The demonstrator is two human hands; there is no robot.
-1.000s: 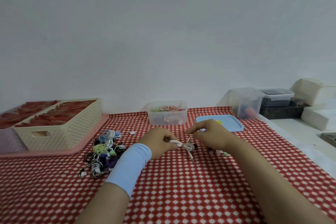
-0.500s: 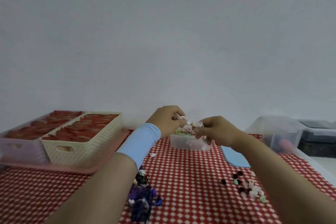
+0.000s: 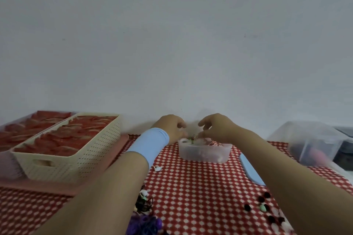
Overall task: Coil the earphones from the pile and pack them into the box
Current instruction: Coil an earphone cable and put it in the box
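Box [image 3: 204,153] holding earphones [image 3: 213,143], basket [image 3: 76,150] holding red items [image 3: 76,131]

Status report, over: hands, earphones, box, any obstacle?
Left hand and right hand above the small clear plastic box, grip unclear. Coiled earphones inside it. Dark tangled earphone pile lies nearby. No obstacle seen.
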